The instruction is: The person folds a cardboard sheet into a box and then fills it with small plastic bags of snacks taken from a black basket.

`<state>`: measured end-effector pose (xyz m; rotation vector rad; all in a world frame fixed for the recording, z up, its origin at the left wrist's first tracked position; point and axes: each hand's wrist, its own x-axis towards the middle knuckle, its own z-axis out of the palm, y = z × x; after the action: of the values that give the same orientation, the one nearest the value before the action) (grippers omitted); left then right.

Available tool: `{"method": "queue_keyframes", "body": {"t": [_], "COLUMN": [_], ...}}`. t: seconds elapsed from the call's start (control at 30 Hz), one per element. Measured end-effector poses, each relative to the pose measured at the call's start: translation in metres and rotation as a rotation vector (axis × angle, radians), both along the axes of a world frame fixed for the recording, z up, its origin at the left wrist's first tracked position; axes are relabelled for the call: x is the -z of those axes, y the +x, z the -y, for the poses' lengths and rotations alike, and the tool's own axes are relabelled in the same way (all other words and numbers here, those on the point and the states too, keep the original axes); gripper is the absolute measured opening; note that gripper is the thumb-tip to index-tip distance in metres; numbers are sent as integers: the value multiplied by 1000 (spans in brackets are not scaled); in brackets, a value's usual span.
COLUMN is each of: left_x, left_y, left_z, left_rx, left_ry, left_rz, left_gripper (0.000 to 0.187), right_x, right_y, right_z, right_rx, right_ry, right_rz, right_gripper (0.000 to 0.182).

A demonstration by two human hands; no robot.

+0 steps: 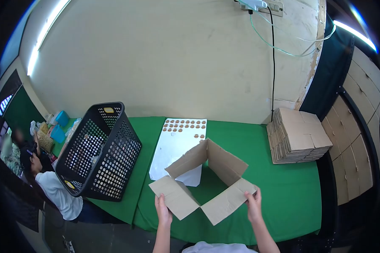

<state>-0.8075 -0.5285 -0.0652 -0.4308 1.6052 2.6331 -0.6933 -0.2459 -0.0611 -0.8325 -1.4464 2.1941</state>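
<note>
An unfolded cardboard box point(226, 163) stands opened out over the green cloth, and the cloth shows through its middle. My left hand point(163, 211) grips the near left flap, with the thumb on its face. On the other side, my right hand point(253, 205) holds the near right flap by its outer corner. Behind the box lies a white sheet point(169, 147) with rows of small round brown stickers near its top; the box covers part of it.
A black perforated basket point(116, 168) stands on the left of the green table point(278, 194). Flat folded cartons point(302, 135) are stacked at the right. A person in white point(61, 196) is at the far left, near blue containers point(58, 134). Cartons fill a rack at the far right.
</note>
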Motion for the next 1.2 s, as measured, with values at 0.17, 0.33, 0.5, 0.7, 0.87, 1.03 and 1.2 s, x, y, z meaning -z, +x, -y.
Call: {"method": "queue_keyframes", "body": {"t": [0.17,0.33,0.5,0.7,0.87,1.03,1.2], "left_x": [-3,-6,-10,-4,-8,-5,-6], "left_y": [-4,-17,-38,-59,-68,-72,-76], "left_z": [13,41,81,110,115,120,118], "left_rx": [114,184,270,349,423,458,499], "left_ry": [-1,-80,-202,-292,-272,-312,-312], "left_rz": [-31,-62,-52,-62,-66,-70,-59], "left_gripper": [36,35,33,31,30,32,35], "right_x": [-35,-36,-69,-68,-77,-71,-63], "right_y": [-3,14,47,61,57,57,47], "right_z": [0,4,36,64,77,75,77], "right_rx": [39,-223,-631,-864,-571,-352,-120], "right_ry": [86,445,228,473,686,631,1244], "right_rz": [-3,115,40,152,178,241,453], "right_gripper": [50,42,37,39,41,37,38]}}
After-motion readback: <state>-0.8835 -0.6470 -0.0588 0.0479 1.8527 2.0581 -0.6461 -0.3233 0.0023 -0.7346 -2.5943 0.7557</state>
